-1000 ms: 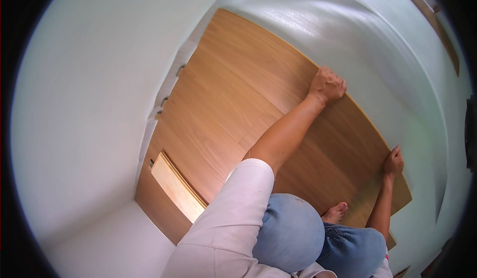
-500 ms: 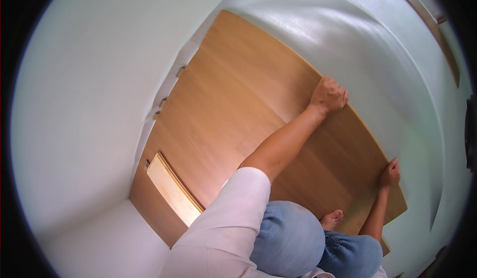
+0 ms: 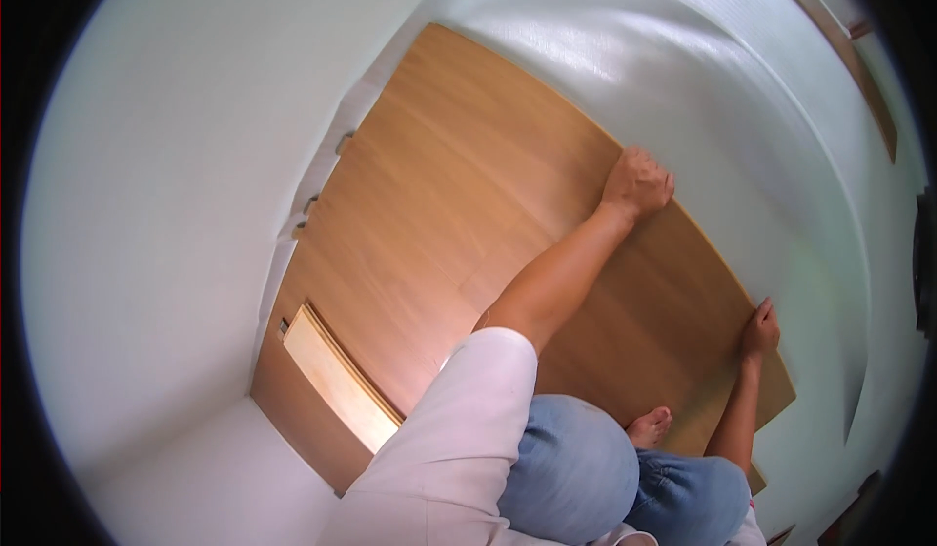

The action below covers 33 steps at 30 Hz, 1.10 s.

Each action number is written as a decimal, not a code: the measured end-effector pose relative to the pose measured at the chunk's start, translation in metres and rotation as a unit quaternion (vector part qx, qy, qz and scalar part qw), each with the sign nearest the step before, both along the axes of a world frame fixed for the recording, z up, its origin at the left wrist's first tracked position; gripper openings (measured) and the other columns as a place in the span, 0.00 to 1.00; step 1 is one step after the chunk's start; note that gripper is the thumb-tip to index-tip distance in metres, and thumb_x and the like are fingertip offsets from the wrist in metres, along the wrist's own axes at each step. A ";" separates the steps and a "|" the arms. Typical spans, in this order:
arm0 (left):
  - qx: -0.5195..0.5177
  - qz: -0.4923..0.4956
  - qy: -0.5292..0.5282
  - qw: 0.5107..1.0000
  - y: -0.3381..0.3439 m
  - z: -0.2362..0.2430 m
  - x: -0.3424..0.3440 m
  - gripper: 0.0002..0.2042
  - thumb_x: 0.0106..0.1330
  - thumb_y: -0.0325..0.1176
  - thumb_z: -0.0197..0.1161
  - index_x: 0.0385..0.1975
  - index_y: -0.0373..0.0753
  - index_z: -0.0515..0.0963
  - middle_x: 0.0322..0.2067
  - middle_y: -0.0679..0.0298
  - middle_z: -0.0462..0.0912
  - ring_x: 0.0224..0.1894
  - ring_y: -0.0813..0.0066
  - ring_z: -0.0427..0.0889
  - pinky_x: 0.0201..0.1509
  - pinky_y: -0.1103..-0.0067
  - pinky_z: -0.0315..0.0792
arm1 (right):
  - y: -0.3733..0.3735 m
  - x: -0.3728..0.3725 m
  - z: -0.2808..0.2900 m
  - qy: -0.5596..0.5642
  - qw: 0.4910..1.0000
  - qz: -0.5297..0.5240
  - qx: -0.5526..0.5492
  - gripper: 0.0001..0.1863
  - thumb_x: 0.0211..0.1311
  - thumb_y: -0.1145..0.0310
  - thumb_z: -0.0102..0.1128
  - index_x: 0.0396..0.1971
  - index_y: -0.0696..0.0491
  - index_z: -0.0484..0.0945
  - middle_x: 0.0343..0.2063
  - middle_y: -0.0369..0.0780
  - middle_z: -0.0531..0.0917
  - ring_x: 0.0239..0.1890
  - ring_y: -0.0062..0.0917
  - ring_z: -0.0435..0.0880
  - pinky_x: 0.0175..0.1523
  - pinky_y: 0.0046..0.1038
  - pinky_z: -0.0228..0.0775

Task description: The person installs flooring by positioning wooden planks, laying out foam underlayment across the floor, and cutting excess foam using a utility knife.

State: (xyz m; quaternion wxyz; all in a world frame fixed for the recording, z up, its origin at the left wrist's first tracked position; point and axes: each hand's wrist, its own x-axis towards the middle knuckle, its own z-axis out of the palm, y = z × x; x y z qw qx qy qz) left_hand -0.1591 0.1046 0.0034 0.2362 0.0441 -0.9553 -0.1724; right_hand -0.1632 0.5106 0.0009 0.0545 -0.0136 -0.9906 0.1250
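Where the brown plank slants from the upper middle to the right of the frame, my left hand is curled tightly over its outer edge, right of centre; my right hand grips that edge lower right. White sheeting spreads beyond; a pale board lies lower left.

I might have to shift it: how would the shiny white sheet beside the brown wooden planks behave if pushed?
The shiny white sheet looks floppy, since it lies in soft ripples. It may also feel slippery, given its glossy sheen.
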 end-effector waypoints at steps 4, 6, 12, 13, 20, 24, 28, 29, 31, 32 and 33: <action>-0.006 -0.008 -0.024 1.000 0.005 0.002 0.000 0.17 0.65 0.42 0.59 0.13 0.46 0.80 0.18 0.64 0.81 0.30 0.67 0.79 0.49 0.70 0.69 | 0.008 0.007 0.005 -0.043 0.997 -0.051 -0.034 0.27 0.77 0.47 0.44 0.29 0.54 0.80 0.23 0.49 0.81 0.27 0.47 0.78 0.34 0.46 0.67; 0.004 -0.008 -0.044 0.999 0.004 0.002 0.002 0.17 0.65 0.41 0.59 0.13 0.46 0.80 0.18 0.64 0.82 0.30 0.67 0.80 0.49 0.70 0.69 | -0.002 -0.001 0.005 -0.056 0.998 -0.033 -0.026 0.26 0.76 0.48 0.44 0.28 0.53 0.80 0.22 0.49 0.80 0.25 0.46 0.77 0.33 0.45 0.67; -0.008 -0.012 0.030 0.999 0.003 0.006 0.004 0.16 0.64 0.39 0.61 0.12 0.45 0.78 0.17 0.63 0.80 0.29 0.66 0.78 0.45 0.70 0.70 | 0.000 0.011 0.014 -0.017 0.998 -0.048 -0.032 0.26 0.76 0.48 0.44 0.27 0.53 0.80 0.21 0.48 0.80 0.24 0.46 0.76 0.32 0.45 0.66; -0.009 -0.006 0.015 1.000 0.001 0.006 0.003 0.16 0.64 0.39 0.61 0.13 0.45 0.78 0.17 0.63 0.80 0.28 0.66 0.78 0.45 0.70 0.70 | -0.001 0.013 0.012 -0.020 0.998 -0.048 -0.032 0.26 0.76 0.48 0.44 0.27 0.53 0.80 0.21 0.48 0.80 0.24 0.46 0.76 0.32 0.45 0.66; -0.006 -0.004 0.003 1.000 0.001 0.007 0.004 0.16 0.64 0.38 0.61 0.13 0.44 0.78 0.17 0.63 0.80 0.29 0.65 0.79 0.45 0.70 0.70 | 0.004 0.008 -0.001 0.005 0.999 -0.021 -0.027 0.27 0.77 0.49 0.44 0.25 0.54 0.79 0.20 0.48 0.78 0.23 0.44 0.75 0.31 0.44 0.65; -0.001 -0.012 0.039 0.999 0.002 0.005 0.005 0.16 0.64 0.38 0.61 0.12 0.44 0.77 0.18 0.62 0.80 0.28 0.65 0.78 0.44 0.70 0.70 | 0.006 0.009 -0.003 0.023 0.999 -0.015 -0.035 0.27 0.77 0.49 0.44 0.25 0.54 0.79 0.20 0.48 0.79 0.23 0.44 0.75 0.31 0.44 0.65; -0.016 -0.006 0.015 1.000 0.000 0.001 0.005 0.16 0.64 0.38 0.61 0.12 0.44 0.77 0.18 0.62 0.80 0.29 0.65 0.79 0.44 0.69 0.70 | -0.006 -0.001 0.002 -0.013 0.999 -0.014 -0.045 0.27 0.77 0.49 0.45 0.26 0.55 0.80 0.21 0.49 0.79 0.23 0.45 0.76 0.31 0.44 0.65; -0.015 -0.005 0.033 0.999 -0.004 -0.002 0.005 0.16 0.64 0.38 0.61 0.13 0.44 0.78 0.18 0.62 0.80 0.29 0.65 0.79 0.44 0.69 0.70 | -0.003 0.008 -0.002 -0.003 0.998 -0.026 -0.049 0.27 0.77 0.49 0.45 0.26 0.55 0.80 0.21 0.49 0.79 0.24 0.45 0.76 0.32 0.44 0.66; -0.013 -0.011 0.005 1.000 0.005 0.004 0.001 0.16 0.64 0.39 0.61 0.13 0.44 0.79 0.18 0.62 0.81 0.29 0.65 0.79 0.45 0.70 0.69 | -0.001 0.011 0.007 0.005 0.998 -0.045 -0.042 0.27 0.77 0.49 0.45 0.27 0.55 0.79 0.21 0.49 0.79 0.24 0.46 0.76 0.32 0.45 0.66; -0.015 -0.014 -0.024 1.000 0.009 0.006 -0.001 0.16 0.64 0.40 0.60 0.13 0.45 0.80 0.18 0.62 0.81 0.28 0.65 0.79 0.46 0.70 0.69 | -0.002 0.002 0.011 -0.016 0.998 -0.044 -0.039 0.26 0.77 0.49 0.45 0.27 0.55 0.79 0.21 0.49 0.79 0.24 0.45 0.76 0.32 0.44 0.66; -0.017 -0.014 -0.026 0.999 0.006 0.003 0.000 0.16 0.64 0.40 0.60 0.13 0.45 0.80 0.18 0.62 0.81 0.28 0.65 0.79 0.46 0.70 0.69 | -0.009 -0.002 0.015 -0.038 0.998 -0.040 -0.041 0.26 0.76 0.50 0.46 0.27 0.55 0.79 0.21 0.49 0.79 0.24 0.45 0.77 0.31 0.44 0.66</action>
